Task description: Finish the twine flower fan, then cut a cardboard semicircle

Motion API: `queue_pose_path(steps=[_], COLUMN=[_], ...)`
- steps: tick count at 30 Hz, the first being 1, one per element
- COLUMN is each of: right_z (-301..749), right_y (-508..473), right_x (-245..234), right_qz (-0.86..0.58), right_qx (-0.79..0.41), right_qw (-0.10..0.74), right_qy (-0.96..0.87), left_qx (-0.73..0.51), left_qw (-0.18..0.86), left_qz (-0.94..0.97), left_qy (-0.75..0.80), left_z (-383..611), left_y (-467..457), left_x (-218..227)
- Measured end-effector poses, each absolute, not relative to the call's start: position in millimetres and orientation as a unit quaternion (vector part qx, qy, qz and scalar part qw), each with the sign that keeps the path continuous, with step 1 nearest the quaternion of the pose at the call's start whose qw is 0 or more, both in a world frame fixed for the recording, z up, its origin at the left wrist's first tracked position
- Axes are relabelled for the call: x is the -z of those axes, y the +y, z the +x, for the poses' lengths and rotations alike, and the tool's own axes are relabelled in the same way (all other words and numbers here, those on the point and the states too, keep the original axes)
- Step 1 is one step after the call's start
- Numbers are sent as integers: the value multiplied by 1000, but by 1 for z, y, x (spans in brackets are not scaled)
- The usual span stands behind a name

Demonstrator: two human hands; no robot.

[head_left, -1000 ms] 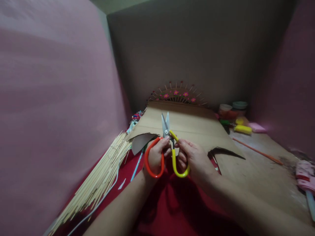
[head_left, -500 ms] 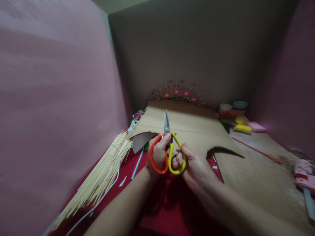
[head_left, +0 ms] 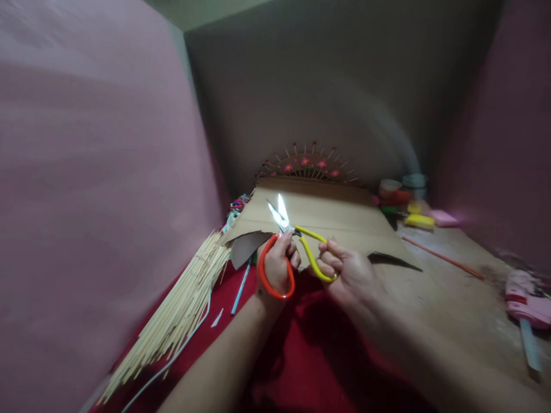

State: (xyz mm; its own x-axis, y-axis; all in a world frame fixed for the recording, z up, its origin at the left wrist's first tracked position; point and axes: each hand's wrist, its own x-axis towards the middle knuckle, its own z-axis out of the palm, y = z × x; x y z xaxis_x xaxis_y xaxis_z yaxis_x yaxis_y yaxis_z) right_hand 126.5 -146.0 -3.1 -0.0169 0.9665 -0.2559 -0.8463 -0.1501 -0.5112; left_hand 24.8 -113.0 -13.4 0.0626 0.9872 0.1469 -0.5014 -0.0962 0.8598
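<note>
A pair of scissors (head_left: 283, 223) with one red and one yellow handle is held up in front of me, blades parted and shining, tips pointing away. My left hand (head_left: 279, 263) grips the red handle loop near the pivot. Fingers of my right hand (head_left: 350, 268) are wrapped round the yellow loop at its outer side. Beyond and below the scissors lies a sheet of cardboard (head_left: 318, 205) with curved cut-outs along its near edge. A deep red cloth (head_left: 301, 355) is under my forearms.
Bundled bamboo sticks (head_left: 172, 321) lie left, beside a white cord (head_left: 181, 350) and a blue striped straw (head_left: 241, 289). A flower-decorated fan-shaped piece (head_left: 305, 163) stands behind the cardboard. On the right are a pink glue gun (head_left: 523, 295), an orange stick (head_left: 443, 257), yellow pack (head_left: 419, 222) and tubs (head_left: 390, 189).
The scissors have opened: my right hand has moved right with the yellow handle, away from the red one. The blades have parted and swung slightly left.
</note>
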Motion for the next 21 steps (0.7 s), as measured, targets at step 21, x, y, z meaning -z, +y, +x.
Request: queue_pose_path(steps=[21], right_z=[197], right_y=[-132], right_x=[-15], right_qz=[-278], right_qx=[-610], right_qw=[667], right_qy=[-326], left_qx=[-347], left_qw=[813], left_qz=[462], left_qy=[71], left_z=[-8], left_y=[-113], left_x=[1])
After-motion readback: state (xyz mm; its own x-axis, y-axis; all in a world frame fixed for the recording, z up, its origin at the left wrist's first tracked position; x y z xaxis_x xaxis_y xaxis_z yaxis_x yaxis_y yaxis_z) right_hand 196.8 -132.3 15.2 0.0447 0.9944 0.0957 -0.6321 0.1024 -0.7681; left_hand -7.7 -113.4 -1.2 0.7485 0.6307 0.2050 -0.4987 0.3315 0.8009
